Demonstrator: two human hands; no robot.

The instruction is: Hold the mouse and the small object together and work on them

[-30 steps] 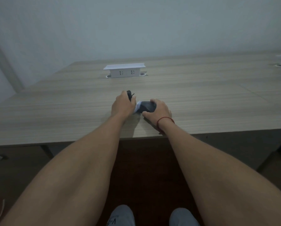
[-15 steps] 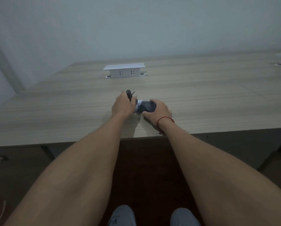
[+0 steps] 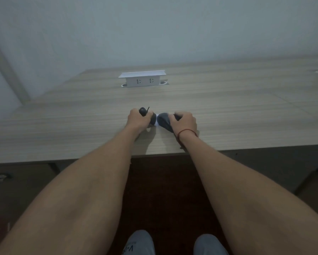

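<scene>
I had my left hand (image 3: 137, 120) gripping a small black gadget (image 3: 143, 111), my right hand (image 3: 184, 122) curled on dark cloth (image 3: 163, 120); wiping seemed underway, needing a firm grip on the worktop (image 3: 228, 111).

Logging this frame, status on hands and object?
Left hand grips black end piece. Right hand grips dark object; white band between them. Nothing blocking; socket box well behind.

Wood-grain table (image 3: 228, 111), white pop-up socket box (image 3: 143, 80) near its far edge, pale wall (image 3: 154, 30) behind
</scene>
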